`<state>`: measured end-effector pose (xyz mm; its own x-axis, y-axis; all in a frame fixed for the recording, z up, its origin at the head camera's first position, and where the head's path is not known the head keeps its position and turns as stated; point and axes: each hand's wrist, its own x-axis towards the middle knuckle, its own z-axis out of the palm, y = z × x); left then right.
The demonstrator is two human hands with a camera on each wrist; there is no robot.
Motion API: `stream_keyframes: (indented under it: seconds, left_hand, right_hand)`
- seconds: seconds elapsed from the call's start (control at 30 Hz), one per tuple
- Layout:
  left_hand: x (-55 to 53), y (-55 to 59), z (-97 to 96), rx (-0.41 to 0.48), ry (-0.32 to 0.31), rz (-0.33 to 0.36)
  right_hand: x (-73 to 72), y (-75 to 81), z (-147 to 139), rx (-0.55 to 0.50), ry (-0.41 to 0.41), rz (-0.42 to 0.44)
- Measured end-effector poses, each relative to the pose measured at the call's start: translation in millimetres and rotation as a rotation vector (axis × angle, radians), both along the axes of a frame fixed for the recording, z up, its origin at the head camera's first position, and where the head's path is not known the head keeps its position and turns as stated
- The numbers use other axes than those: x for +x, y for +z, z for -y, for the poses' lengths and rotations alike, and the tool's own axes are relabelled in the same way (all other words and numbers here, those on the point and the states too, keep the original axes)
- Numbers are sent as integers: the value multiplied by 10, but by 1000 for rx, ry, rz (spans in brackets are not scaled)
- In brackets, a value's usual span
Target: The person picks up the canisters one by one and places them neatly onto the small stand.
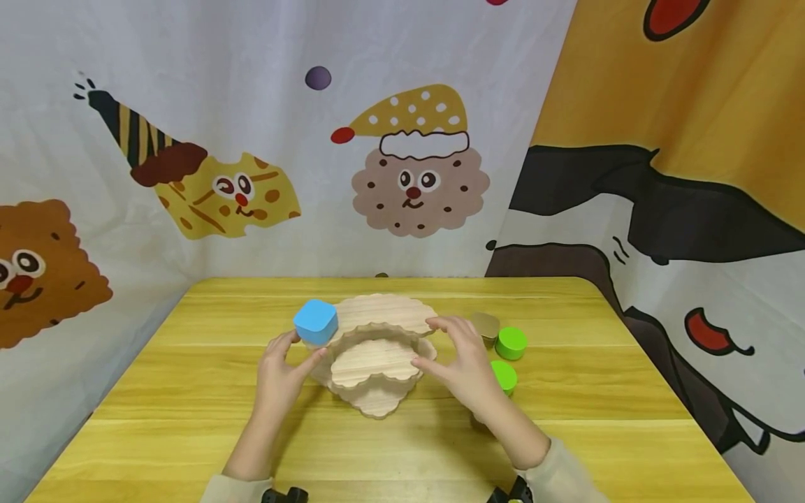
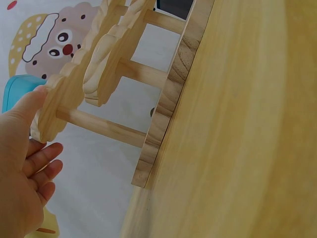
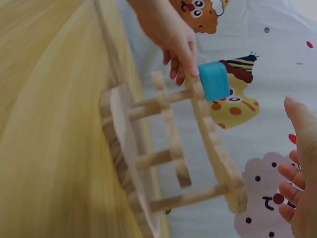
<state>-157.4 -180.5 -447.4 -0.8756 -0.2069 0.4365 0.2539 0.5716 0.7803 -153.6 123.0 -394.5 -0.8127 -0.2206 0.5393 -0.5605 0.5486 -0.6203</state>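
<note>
While the left hand [image 1: 279, 368] pinches the wooden stand [image 1: 372, 360], likely light and stiff, by its top tier's left edge, a sound hold, the right hand [image 1: 468, 365] hovers spread.

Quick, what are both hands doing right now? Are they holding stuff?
Left hand: holding the edge of the wooden stand's top tier, by the blue block.
Right hand: open, holding nothing.
</note>
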Motion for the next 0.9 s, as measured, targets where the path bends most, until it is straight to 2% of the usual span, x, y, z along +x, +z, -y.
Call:
stream_keyframes:
  seconds: [0.3,0.67,0.9]
  left_hand:
    - [14,1,-2,4,3,16]
    - [10,14,-3,7,2,25]
    - [4,2,3,0,2,20]
  right_hand:
    - [41,-138,-307,42,12,-79]
    - [90,-265,-655,105,-10,23]
    - [102,-359,-852,165,-21,-1]
